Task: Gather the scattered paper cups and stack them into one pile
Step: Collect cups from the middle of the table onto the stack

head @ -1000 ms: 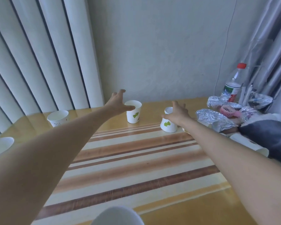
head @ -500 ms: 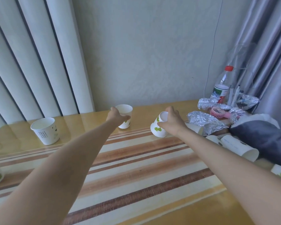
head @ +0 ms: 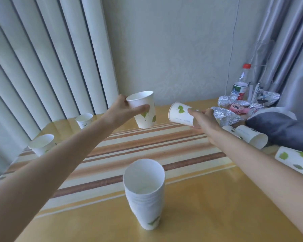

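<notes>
Nearest to us, the stack (head: pixel 144 194) of nested paper cups stands upright on the counter (head: pixel 208 203), mouth open and nothing over it. That stack is our landmark.

Beyond it and a little to the left, the left hand (head: pixel 124 110) holds an upright cup (head: pixel 143 110) clear of the counter, thumb in front and fingers (head: pixel 122 100) round the back, pinching near the rim. Beyond the stack to the right, the right hand (head: pixel 202 119) grips a tipped cup (head: pixel 181 114) round its base end, the mouth pointing left toward the other cup, also in the air. The two cups are near each other, not touching.

Loose cups remain. Well right of the stack, two lie on their sides: one with leaf prints (head: pixel 295 160) at the counter's edge, and one (head: pixel 250 137) beyond it, against a dark cushion (head: pixel 278 130). Far left of the stack, one (head: pixel 41 144) stands near the edge and another (head: pixel 84 120) farther back by the blinds.

Risks from here, as I judge it: a rim pinch can crush thin paper out of round, and then it won't nest. Bring the tipped cup down crooked and it jams on the stack's lip. Push hard on that light, tall stack and it topples. The cups lying by the edge could roll off if an arm brushes them.
</notes>
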Demonstrator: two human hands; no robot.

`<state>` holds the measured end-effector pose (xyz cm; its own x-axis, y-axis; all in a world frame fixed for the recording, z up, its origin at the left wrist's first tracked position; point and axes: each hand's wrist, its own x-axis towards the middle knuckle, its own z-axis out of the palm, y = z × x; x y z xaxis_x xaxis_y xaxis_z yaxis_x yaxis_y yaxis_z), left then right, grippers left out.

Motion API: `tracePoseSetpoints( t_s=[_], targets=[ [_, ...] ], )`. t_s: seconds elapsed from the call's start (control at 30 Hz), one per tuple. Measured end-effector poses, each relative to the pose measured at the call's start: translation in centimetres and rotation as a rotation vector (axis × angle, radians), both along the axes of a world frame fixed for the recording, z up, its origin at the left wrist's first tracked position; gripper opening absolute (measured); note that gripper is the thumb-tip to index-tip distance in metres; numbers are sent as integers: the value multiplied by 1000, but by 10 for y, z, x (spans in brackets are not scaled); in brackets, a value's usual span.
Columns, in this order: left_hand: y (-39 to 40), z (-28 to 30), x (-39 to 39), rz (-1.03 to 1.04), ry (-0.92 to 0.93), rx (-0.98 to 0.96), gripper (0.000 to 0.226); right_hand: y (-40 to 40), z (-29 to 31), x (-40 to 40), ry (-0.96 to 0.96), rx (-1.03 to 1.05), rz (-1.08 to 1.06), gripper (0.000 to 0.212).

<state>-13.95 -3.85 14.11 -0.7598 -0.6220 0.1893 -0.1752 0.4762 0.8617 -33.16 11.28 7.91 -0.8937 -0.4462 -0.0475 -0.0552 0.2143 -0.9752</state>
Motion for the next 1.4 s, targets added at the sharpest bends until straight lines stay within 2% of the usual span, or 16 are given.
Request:
tracePoseSetpoints(
  t_s=[0.03, 0.1, 0.17, 0.33, 0.47, 0.53, 0.6, 0.73, 0.77, 0.9, 0.97, 1.07, 1.13, 1.23, 1.3, 1.4],
  targets=[
    [13, 10, 16, -30, 23, -5, 28, 6, 0, 5, -46, -42, -8, 55],
    [37, 24, 47, -86, 31, -13, 64, 17, 0, 14, -73, -58, -17, 55],
    [57, 26, 75, -129, 24, -22, 79, 27, 2, 23, -74, -57, -15, 57],
    [93, 15, 112, -198, 21, -64, 70, 47, 8, 41, -38, -61, -10, 46],
    [98, 4, 119, -198, -36, -69, 70, 54, 12, 51, -75, -84, 15, 65],
    [97, -10, 121, -208, -105, -88, 72, 56, 13, 56, -88, -102, 66, 67],
    [96, -24, 123, -209, -188, -113, 71, 58, 15, 66, -101, -100, 132, 56],
    [100, -36, 127, -279, -324, -40, 79, 66, 28, 91, -156, -229, 288, 9],
    [101, -38, 128, -296, -347, -43, 82, 68, 32, 98, -160, -283, 333, 8],
    [98, -42, 128, -282, -315, -13, 80, 71, 50, 129, -78, -404, 569, 29],
    [95, -44, 129, -273, -263, 46, 78, 70, 53, 144, -1, -348, 676, 42],
    [92, -50, 135, -294, -233, 42, 91, 66, 44, 162, 77, -219, 753, 63],
    [91, -51, 141, -301, -204, 54, 94, 64, 33, 170, 117, -112, 772, 66],
    [91, -40, 148, -298, -53, 131, 75, 66, 20, 176, 110, -8, 784, 72],
    [88, -30, 146, -221, 28, 103, 77, 67, 18, 175, 79, 1, 791, 73],
    [86, -21, 134, -187, 51, 61, 78, 68, 17, 170, 63, 45, 855, 75]
  ],
)
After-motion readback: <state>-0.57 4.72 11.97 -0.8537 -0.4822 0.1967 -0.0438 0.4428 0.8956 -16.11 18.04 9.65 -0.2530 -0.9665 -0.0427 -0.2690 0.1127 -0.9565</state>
